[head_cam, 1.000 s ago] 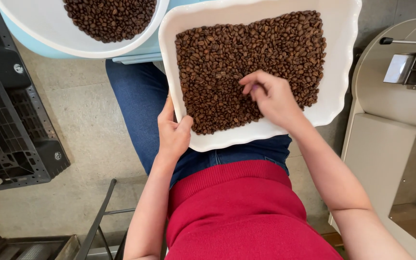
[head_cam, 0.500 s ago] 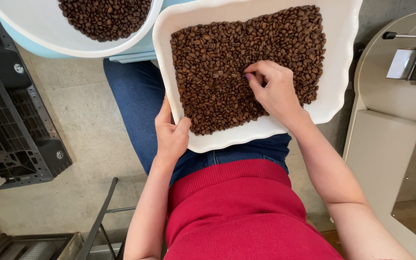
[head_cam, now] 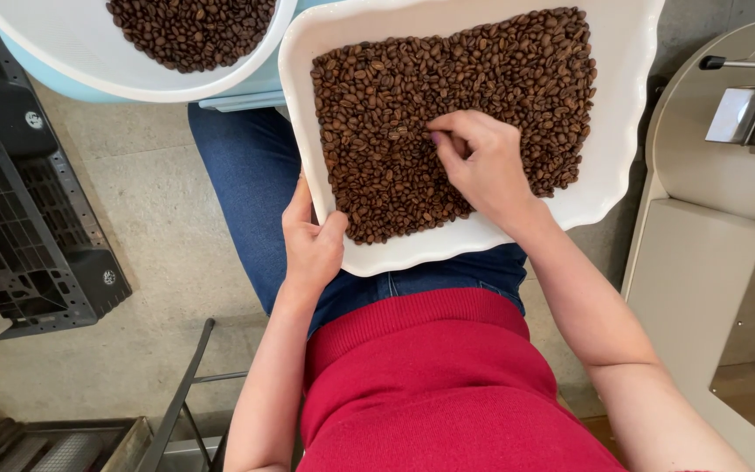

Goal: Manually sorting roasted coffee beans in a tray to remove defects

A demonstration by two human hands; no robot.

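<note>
Leftward across the beans is where the right hand (head_cam: 481, 166) has gone since a second ago: it was then near the middle-right of the heap and now lies at the centre, fingers curled and fingertips (head_cam: 440, 140) pinched down into the coffee beans (head_cam: 447, 87); whether a bean is actually held between them cannot be told. The left hand (head_cam: 311, 245) has stayed at the near left corner of the white tray (head_cam: 622, 131), closed on its rim with the thumb over the top edge and the fingers along the side. This tray is rectangular with a wavy lip, rests across the person's lap, and carries a flat, roughly rectangular bed of dark brown roasted beans that leaves bare white margins on the right and along the near edge. Beneath it show blue jeans (head_cam: 246, 175) and a red top (head_cam: 439, 385). Just beyond the tray's far left corner sits a round white bowl (head_cam: 72, 52), also holding dark beans, on a pale blue surface (head_cam: 246, 92). A black plastic crate (head_cam: 28, 227) stands on the grey concrete floor (head_cam: 168, 262) to the left, and a beige metal machine (head_cam: 709, 262) stands to the right.
</note>
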